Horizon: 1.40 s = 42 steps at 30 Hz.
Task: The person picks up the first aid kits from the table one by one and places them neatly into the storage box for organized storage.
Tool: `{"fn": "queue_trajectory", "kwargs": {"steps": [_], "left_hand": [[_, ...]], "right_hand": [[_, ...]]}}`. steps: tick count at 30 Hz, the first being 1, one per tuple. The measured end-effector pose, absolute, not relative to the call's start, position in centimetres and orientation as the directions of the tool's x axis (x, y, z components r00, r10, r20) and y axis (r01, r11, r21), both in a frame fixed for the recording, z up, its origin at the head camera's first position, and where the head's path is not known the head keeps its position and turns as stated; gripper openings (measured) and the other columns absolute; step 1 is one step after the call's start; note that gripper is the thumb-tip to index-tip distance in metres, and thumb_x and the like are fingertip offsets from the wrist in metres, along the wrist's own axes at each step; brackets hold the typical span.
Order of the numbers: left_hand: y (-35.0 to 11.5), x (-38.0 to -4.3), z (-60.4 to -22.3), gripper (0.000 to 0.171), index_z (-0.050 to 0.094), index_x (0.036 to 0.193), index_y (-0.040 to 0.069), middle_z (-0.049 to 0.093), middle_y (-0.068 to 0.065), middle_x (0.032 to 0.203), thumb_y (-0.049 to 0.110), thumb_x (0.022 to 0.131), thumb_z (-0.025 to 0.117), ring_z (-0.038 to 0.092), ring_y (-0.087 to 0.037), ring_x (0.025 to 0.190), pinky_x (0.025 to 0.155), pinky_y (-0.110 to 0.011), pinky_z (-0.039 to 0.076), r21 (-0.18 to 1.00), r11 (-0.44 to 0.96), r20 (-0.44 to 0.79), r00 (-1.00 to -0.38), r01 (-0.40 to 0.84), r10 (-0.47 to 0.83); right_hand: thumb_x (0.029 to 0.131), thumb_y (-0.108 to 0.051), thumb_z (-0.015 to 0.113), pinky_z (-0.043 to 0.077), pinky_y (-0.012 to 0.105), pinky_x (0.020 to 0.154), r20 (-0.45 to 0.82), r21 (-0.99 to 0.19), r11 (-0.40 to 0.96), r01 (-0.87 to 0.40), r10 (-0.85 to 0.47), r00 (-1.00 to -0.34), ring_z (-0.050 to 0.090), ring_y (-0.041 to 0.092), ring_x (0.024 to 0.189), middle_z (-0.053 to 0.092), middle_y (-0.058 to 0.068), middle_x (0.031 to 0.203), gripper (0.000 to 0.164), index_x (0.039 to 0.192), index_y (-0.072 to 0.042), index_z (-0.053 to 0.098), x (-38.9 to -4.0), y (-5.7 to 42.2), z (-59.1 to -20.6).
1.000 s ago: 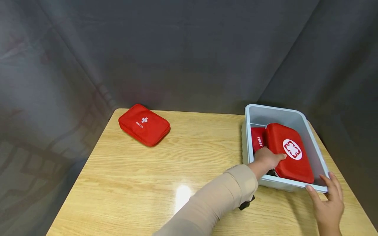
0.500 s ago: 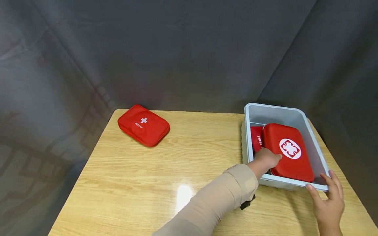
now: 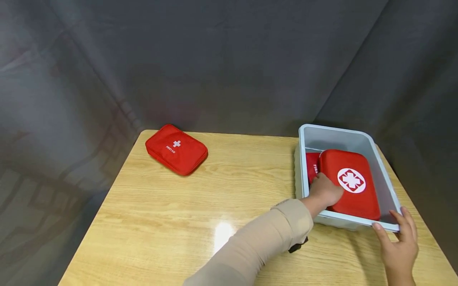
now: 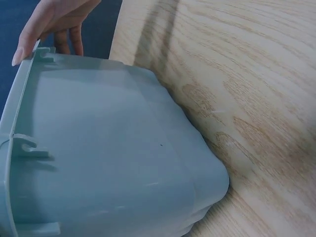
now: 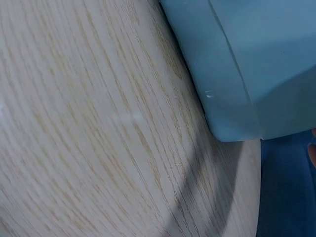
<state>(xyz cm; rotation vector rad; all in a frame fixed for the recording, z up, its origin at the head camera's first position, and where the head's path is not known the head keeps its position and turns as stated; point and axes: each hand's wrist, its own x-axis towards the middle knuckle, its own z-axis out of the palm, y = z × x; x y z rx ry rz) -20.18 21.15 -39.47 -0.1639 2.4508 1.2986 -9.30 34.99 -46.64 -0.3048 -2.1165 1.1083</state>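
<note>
In the head view, my left hand point(image 3: 325, 191) reaches into the grey plastic bin point(image 3: 391, 190). It grips the left edge of a red first aid case point(image 3: 361, 202) with a white round emblem; the fingertips are hidden in the gap. Partly under this case lies a darker red first aid pouch point(image 3: 312, 163) with white lettering. My right hand point(image 3: 400, 250) holds the bin's near right corner, its thumb at the front rim and its fingers at the side. The left wrist view shows that right hand point(image 4: 59, 24) at the rim.
A red zipped first aid bag point(image 3: 179, 153) with a white cross lies at the table's far left. The wooden table point(image 3: 171, 214) carries both it and the bin. Dark cloth point(image 3: 222, 67) hangs behind and on both sides.
The first aid case has shifted slightly left and settled flatter in the bin, and the zip at its near left edge no longer shows. The right hand has stayed at the bin's corner.
</note>
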Motion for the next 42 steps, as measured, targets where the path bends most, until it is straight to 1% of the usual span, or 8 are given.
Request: {"fn": "queue_trajectory", "kwargs": {"steps": [4, 8, 13, 16, 23, 28, 36, 42], "left_hand": [[20.8, -20.2, -39.3, 0.039, 0.045, 0.104, 0.009, 0.043, 0.004, 0.091, 0.029, 0.074, 0.061, 0.044, -0.01, 0.081, 0.061, -0.022, 0.04, 0.771, 0.626, -0.248, -0.961, -0.12, 0.121], [20.1, -19.9, -39.2, 0.034, 0.048, 0.105, 0.011, 0.045, 0.006, 0.095, 0.03, 0.078, 0.058, 0.041, -0.005, 0.087, 0.069, -0.017, 0.037, 0.738, 0.662, -0.04, -0.971, 0.129, 0.234], [19.1, -19.4, -38.7, 0.031, 0.049, 0.11, 0.012, 0.047, 0.008, 0.104, 0.026, 0.082, 0.054, 0.04, -0.001, 0.095, 0.08, -0.011, 0.03, 0.65, 0.635, 0.198, -0.9, 0.418, 0.389], [18.5, -19.2, -38.5, 0.032, 0.048, 0.111, 0.012, 0.048, 0.009, 0.106, 0.024, 0.082, 0.053, 0.04, 0.0, 0.097, 0.083, -0.01, 0.028, 0.615, 0.606, 0.286, -0.859, 0.505, 0.425], [16.9, -20.2, -39.0, 0.028, 0.051, 0.109, 0.01, 0.051, 0.005, 0.107, 0.016, 0.082, 0.052, 0.042, -0.002, 0.101, 0.089, -0.011, 0.024, 0.608, 0.547, 0.435, -0.818, 0.576, 0.378], [15.2, -21.5, -39.2, 0.028, 0.052, 0.108, 0.008, 0.052, 0.001, 0.106, 0.011, 0.08, 0.051, 0.044, -0.005, 0.1, 0.089, -0.011, 0.025, 0.612, 0.518, 0.492, -0.801, 0.597, 0.342], [13.0, -23.2, -39.7, 0.031, 0.051, 0.109, 0.008, 0.052, -0.001, 0.107, 0.015, 0.078, 0.052, 0.046, -0.011, 0.1, 0.086, -0.018, 0.029, 0.604, 0.613, 0.433, -0.855, 0.509, 0.285], [11.4, -24.2, -40.4, 0.033, 0.051, 0.11, 0.007, 0.052, -0.002, 0.108, 0.016, 0.078, 0.052, 0.045, -0.014, 0.103, 0.086, -0.021, 0.029, 0.629, 0.643, 0.392, -0.892, 0.437, 0.223]], "right_hand": [[0.074, -0.001, 0.063, 0.03, 0.004, 0.078, 0.484, -0.793, 0.599, -0.114, 0.504, -0.716, 0.031, 0.009, 0.117, 0.036, 0.0, 0.132, 0.046, 0.118, 0.001, 0.05, -9.4, 35.1, -46.6], [0.074, -0.002, 0.064, 0.03, 0.004, 0.078, 0.477, -0.793, 0.602, -0.1, 0.509, -0.716, 0.031, 0.008, 0.118, 0.036, -0.001, 0.132, 0.046, 0.118, 0.0, 0.05, -9.2, 35.1, -46.5], [0.074, -0.001, 0.062, 0.029, 0.005, 0.08, 0.466, -0.801, 0.593, -0.082, 0.532, -0.707, 0.031, 0.008, 0.118, 0.036, -0.001, 0.132, 0.045, 0.118, -0.001, 0.05, -8.9, 35.2, -46.3], [0.075, -0.001, 0.062, 0.03, 0.005, 0.081, 0.465, -0.803, 0.591, -0.076, 0.542, -0.7, 0.031, 0.008, 0.117, 0.036, -0.001, 0.131, 0.044, 0.118, -0.001, 0.05, -8.8, 35.4, -46.2], [0.075, 0.0, 0.061, 0.03, 0.006, 0.081, 0.472, -0.808, 0.581, -0.101, 0.536, -0.7, 0.032, 0.009, 0.117, 0.037, 0.0, 0.131, 0.044, 0.117, 0.0, 0.05, -8.8, 35.1, -46.4], [0.074, 0.001, 0.061, 0.03, 0.006, 0.081, 0.47, -0.811, 0.576, -0.103, 0.537, -0.701, 0.032, 0.009, 0.117, 0.037, 0.0, 0.131, 0.045, 0.118, -0.001, 0.05, -8.9, 34.9, -46.5], [0.074, 0.001, 0.061, 0.03, 0.006, 0.081, 0.481, -0.804, 0.585, -0.111, 0.528, -0.7, 0.032, 0.009, 0.117, 0.037, 0.0, 0.131, 0.043, 0.117, 0.001, 0.05, -8.9, 34.9, -46.5], [0.075, 0.0, 0.061, 0.029, 0.007, 0.083, 0.474, -0.812, 0.572, -0.117, 0.53, -0.704, 0.031, 0.009, 0.117, 0.037, 0.0, 0.131, 0.044, 0.117, 0.0, 0.05, -9.1, 34.6, -46.5]]}}
